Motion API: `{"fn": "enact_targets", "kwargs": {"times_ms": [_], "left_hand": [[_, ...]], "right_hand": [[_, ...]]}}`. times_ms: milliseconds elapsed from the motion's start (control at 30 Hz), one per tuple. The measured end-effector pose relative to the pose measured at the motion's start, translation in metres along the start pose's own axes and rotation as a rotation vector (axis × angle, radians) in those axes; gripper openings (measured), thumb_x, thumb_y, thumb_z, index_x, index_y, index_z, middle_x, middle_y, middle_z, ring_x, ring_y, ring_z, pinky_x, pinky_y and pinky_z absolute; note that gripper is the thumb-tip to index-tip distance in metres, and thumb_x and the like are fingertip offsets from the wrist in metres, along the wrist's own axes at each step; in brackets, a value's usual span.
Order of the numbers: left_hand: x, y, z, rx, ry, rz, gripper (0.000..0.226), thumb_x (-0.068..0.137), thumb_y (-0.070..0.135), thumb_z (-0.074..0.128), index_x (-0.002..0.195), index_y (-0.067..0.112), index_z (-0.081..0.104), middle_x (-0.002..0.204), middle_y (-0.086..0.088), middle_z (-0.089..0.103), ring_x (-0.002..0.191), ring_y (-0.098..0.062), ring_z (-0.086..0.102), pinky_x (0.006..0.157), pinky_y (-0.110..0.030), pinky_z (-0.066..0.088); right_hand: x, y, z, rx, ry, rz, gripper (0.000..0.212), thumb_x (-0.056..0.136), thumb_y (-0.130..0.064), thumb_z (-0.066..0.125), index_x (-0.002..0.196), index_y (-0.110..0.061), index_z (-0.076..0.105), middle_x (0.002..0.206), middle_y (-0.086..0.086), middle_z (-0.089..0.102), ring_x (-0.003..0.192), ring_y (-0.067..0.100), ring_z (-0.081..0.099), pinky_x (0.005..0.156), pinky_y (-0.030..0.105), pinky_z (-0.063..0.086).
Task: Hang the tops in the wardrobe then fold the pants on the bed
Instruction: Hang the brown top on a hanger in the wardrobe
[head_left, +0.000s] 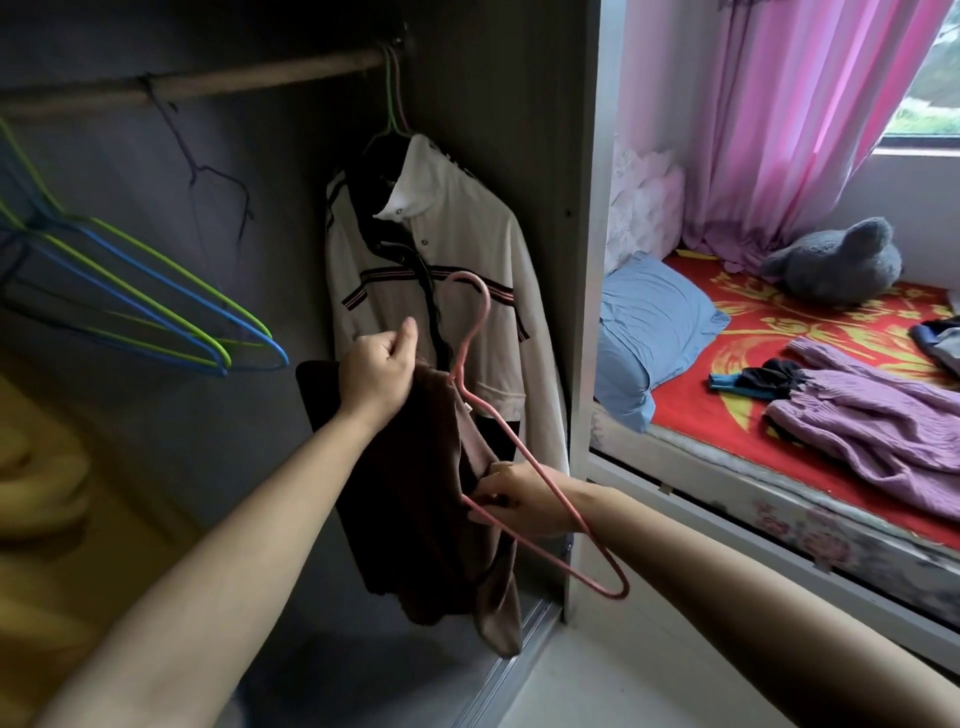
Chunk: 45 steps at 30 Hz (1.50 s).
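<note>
Open-fronted wardrobe (519, 104), rail (208, 85) across the top; to the right the bed (779, 322), purple garments (857, 415) spread on it. Already hung at the rail's right end: white striped top (457, 249). In front of it, below the rail, held up in both hands: brown top (415, 519). Soft, limp, light by the look; likely to slump unless taken at collar or shoulders. Thin, stiff pink hanger (524, 457) tilted, one arm against the brown cloth; best held at hook or corner. Clenched on the bunched upper edge, thumb up: left hand (376, 376). Curled round the hanger's lower corner, cloth at the fingertips: right hand (519, 499)
</note>
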<state>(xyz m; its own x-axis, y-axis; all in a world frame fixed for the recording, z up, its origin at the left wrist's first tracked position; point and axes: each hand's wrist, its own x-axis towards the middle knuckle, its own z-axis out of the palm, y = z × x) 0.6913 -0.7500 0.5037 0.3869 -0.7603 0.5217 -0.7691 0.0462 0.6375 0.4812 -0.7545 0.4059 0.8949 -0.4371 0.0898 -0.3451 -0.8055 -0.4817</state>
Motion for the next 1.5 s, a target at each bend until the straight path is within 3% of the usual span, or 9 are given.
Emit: {"fn": "enact_targets", "kwargs": {"times_ms": [167,300,400,633,767,900,1167,1367,1500], "left_hand": [[0.015,-0.012,-0.019,0.009,0.094,-0.157,0.058,0.098,0.031,0.053,0.048,0.009,0.034,0.05,-0.018,0.037,0.058,-0.024,0.041,0.058,-0.036,0.027],[0.022,-0.027,-0.03,0.045,0.129,-0.171,0.053,0.086,0.043,0.044,0.052,0.004,0.036,0.071,-0.039,0.043,0.06,-0.027,0.045,0.06,-0.04,0.031],[0.022,-0.036,-0.03,0.087,0.111,-0.197,0.051,0.084,0.042,0.042,0.057,-0.001,0.047,0.063,-0.032,0.042,0.065,-0.038,0.054,0.061,-0.039,0.03],[0.021,-0.052,-0.027,0.183,0.098,-0.16,0.059,0.077,0.045,0.043,0.072,-0.011,0.064,0.071,-0.037,0.056,0.071,-0.044,0.062,0.061,-0.042,0.04],[0.011,-0.043,-0.017,0.23,0.03,-0.131,0.053,0.08,0.043,0.043,0.06,-0.003,0.058,0.052,-0.02,0.044,0.064,-0.043,0.057,0.055,-0.037,0.032],[-0.002,-0.018,0.01,0.208,0.028,-0.041,0.051,0.098,0.033,0.05,0.059,0.001,0.058,0.065,-0.025,0.061,0.062,-0.039,0.054,0.056,-0.033,0.027],[-0.018,0.004,0.031,0.118,0.107,-0.067,0.052,0.102,0.039,0.046,0.054,0.018,0.043,0.054,-0.002,0.046,0.057,-0.021,0.041,0.057,-0.031,0.026],[-0.024,0.014,0.037,0.058,0.102,-0.08,0.057,0.104,0.036,0.043,0.05,0.016,0.036,0.046,0.004,0.038,0.045,-0.017,0.037,0.051,-0.033,0.018],[-0.01,0.0,0.028,-0.004,0.184,-0.18,0.055,0.104,0.035,0.04,0.055,0.01,0.039,0.056,-0.009,0.047,0.057,-0.034,0.048,0.055,-0.034,0.027]], "right_hand": [[-0.032,0.037,0.007,-0.073,0.13,0.063,0.036,0.101,-0.054,0.045,0.118,-0.026,0.061,0.105,-0.007,0.062,0.088,0.006,0.059,0.078,0.03,0.054],[-0.062,0.04,0.005,-0.12,0.306,0.107,0.04,0.1,-0.047,0.048,0.129,-0.021,0.057,0.113,-0.005,0.062,0.081,0.001,0.053,0.074,0.01,0.04],[-0.078,0.043,0.005,-0.225,0.308,0.115,0.05,0.101,-0.051,0.043,0.134,-0.016,0.056,0.126,0.001,0.064,0.095,0.015,0.065,0.081,0.025,0.049],[-0.113,0.051,-0.005,-0.258,0.476,0.131,0.031,0.102,-0.046,0.043,0.114,-0.02,0.055,0.105,-0.005,0.062,0.071,0.013,0.058,0.064,0.029,0.047],[-0.113,0.053,-0.015,-0.318,0.528,0.167,0.032,0.103,-0.047,0.039,0.109,-0.02,0.056,0.098,-0.005,0.061,0.07,0.016,0.06,0.06,0.025,0.04],[-0.083,0.037,-0.033,-0.399,0.608,0.136,0.028,0.103,-0.04,0.04,0.114,-0.02,0.057,0.098,-0.001,0.059,0.076,0.022,0.063,0.053,0.032,0.044],[-0.049,0.014,-0.067,-0.286,0.708,0.27,0.032,0.089,-0.041,0.049,0.117,-0.027,0.054,0.11,-0.007,0.053,0.081,0.016,0.059,0.058,0.031,0.041],[-0.026,0.029,-0.085,-0.408,0.457,0.145,0.038,0.104,-0.047,0.039,0.11,-0.024,0.069,0.094,-0.004,0.066,0.086,0.022,0.059,0.07,0.038,0.047],[-0.037,0.053,-0.078,-0.491,0.345,0.225,0.039,0.102,-0.051,0.04,0.11,-0.029,0.072,0.098,-0.003,0.061,0.093,0.021,0.058,0.075,0.034,0.042]]}}
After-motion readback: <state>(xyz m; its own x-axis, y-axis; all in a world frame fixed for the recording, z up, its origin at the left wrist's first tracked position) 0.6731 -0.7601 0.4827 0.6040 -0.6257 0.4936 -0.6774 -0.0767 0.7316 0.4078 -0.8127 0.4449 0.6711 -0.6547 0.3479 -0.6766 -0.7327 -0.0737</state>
